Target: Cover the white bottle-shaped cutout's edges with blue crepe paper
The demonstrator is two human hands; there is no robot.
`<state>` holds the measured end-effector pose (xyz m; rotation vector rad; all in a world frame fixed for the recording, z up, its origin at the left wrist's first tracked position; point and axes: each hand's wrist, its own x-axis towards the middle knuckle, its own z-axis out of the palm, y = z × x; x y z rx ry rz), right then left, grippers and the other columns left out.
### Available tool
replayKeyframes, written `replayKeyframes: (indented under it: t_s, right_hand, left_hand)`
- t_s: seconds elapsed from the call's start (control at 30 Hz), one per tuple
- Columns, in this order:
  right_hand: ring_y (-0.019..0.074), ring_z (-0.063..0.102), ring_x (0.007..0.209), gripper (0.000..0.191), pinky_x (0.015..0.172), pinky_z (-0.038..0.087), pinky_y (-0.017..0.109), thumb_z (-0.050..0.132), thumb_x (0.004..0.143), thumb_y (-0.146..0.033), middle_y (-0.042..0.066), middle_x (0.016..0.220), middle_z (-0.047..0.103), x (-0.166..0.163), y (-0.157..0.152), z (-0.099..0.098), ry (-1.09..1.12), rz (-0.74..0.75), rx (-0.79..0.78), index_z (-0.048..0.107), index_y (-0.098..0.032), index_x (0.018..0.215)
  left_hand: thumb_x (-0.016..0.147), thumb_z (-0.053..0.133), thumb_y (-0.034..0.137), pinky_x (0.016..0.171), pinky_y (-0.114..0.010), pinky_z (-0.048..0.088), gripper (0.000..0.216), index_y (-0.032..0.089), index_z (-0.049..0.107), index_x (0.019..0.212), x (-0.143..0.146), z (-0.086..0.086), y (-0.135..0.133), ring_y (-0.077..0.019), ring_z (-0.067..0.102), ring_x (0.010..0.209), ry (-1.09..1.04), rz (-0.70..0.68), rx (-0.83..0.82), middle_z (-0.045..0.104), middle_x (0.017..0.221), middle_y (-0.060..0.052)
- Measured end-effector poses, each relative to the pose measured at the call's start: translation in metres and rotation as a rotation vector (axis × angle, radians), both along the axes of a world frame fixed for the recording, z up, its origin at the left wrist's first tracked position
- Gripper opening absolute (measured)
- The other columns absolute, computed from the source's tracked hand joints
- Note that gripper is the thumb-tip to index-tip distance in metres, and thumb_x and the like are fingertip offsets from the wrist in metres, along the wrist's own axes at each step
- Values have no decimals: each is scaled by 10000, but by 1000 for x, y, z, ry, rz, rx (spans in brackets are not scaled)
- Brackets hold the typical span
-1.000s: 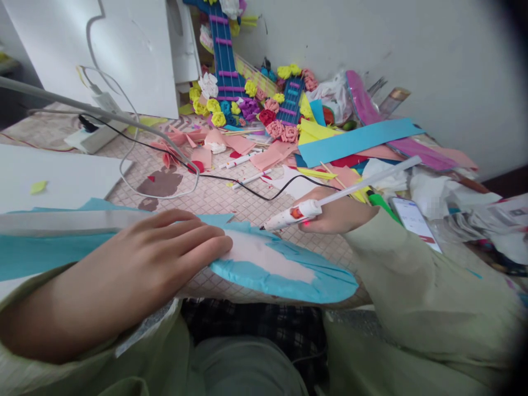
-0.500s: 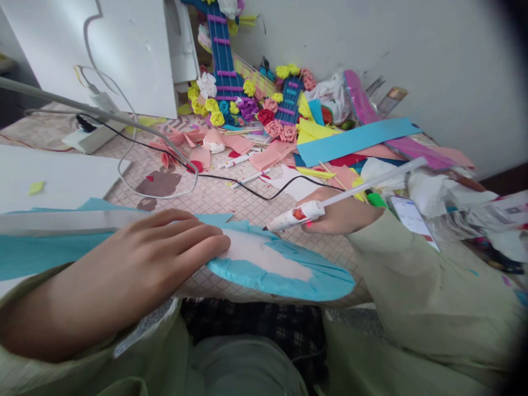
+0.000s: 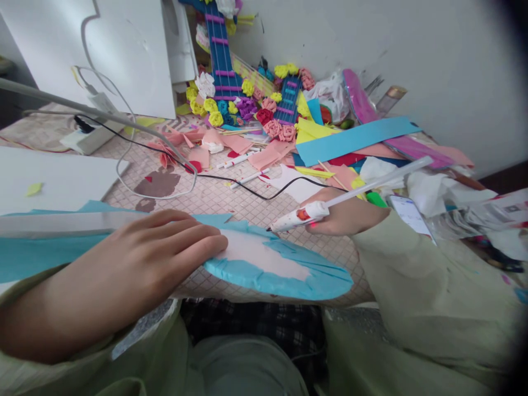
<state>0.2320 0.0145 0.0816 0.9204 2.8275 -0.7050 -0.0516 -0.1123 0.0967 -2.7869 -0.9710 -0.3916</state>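
Note:
A white board shape edged with folded blue crepe paper [image 3: 284, 279] lies along the table's front edge. Across its left part rests my left hand [image 3: 165, 253], palm down, fingers laid flat with the tips on the white middle; the thumb is hidden. My right hand [image 3: 340, 217] is closed around a white hot glue gun [image 3: 301, 215], a long clear glue stick [image 3: 383, 180] sticking out of its back. The gun's nozzle points left, at the blue paper's far edge; whether it touches I cannot tell.
A black cord [image 3: 268, 197] and a grey cable [image 3: 165, 195] cross the table. Paper scraps, a blue strip [image 3: 358, 140] and a phone [image 3: 412, 219] lie beyond. Paper-flower guitars [image 3: 225, 71] lean on the wall. A power strip [image 3: 88, 137] sits at left.
My right hand and the glue gun have shifted slightly to the right. My left hand stays on the blue-edged board, which has hardly moved.

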Motion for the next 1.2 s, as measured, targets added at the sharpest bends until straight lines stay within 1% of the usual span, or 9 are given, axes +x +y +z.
replayKeyframes:
  t_s: [0.5,0.67,0.77,0.87,0.93,1.0,1.07,1.13,1.2]
  right_hand:
    - [138,495,581,55,560,359,254,514,628,-178,-6,618,568,4,-4,6,-76,-8,50,565,-187,611]
    - [172,531,687,74,627,389,268,532,605,-184,-2,688,595,9,-3,7,-34,-9,58,578,-204,660]
    - [175,538,679,75,628,395,273,531,605,-191,0,685,597,14,-1,11,-29,-26,57,578,-202,662]
    - [168,531,612,30,570,383,269,532,611,-209,5,618,570,21,0,17,-41,-100,62,553,-187,607]
    - [164,527,593,65,556,385,268,536,619,-220,2,589,556,26,1,20,4,-157,37,523,-183,567]
    - [160,526,604,87,569,398,267,559,621,-237,-7,586,554,29,1,20,115,-254,-5,514,-187,566]
    - [147,508,587,109,554,394,260,594,624,-275,-16,582,546,31,4,16,268,-388,-58,533,-187,602]
    - [115,455,507,146,494,359,242,589,659,-320,-27,528,506,31,9,9,454,-498,-181,551,-179,651]
    - [84,378,420,186,438,310,228,551,714,-344,-43,448,444,28,17,1,638,-584,-352,555,-162,681]
  left_hand:
    - [924,284,227,771,-318,371,270,196,535,1016,-1,-3,0,-175,521,895,-8,11,-23,613,1000,-10]
    - [920,284,229,785,-336,378,277,226,538,1029,-3,-4,-2,-186,526,931,-13,35,-46,618,1018,-1]
    - [915,303,232,795,-339,377,268,237,537,1046,-4,-5,-3,-189,530,943,-13,37,-57,612,1053,0]
    - [909,317,220,795,-329,376,263,237,547,1034,-6,-7,-6,-184,540,927,-27,47,-79,617,1049,0]
    - [893,323,172,808,-319,377,288,244,551,1055,-10,-9,-10,-178,548,919,-39,63,-95,620,1054,7]
    - [875,325,154,834,-313,378,353,258,518,1151,-16,-11,-15,-181,545,947,-58,68,-90,606,1097,9]
    - [862,327,160,863,-314,377,435,279,422,1270,-20,-14,-22,-191,519,1021,-98,82,-66,576,1159,12]
    - [852,325,141,890,-331,369,502,306,330,1327,-21,-19,-28,-196,487,1086,-151,133,-44,549,1202,17]
    - [851,326,124,917,-355,356,522,316,303,1336,-18,-31,-33,-202,475,1115,-184,174,-25,535,1228,13]
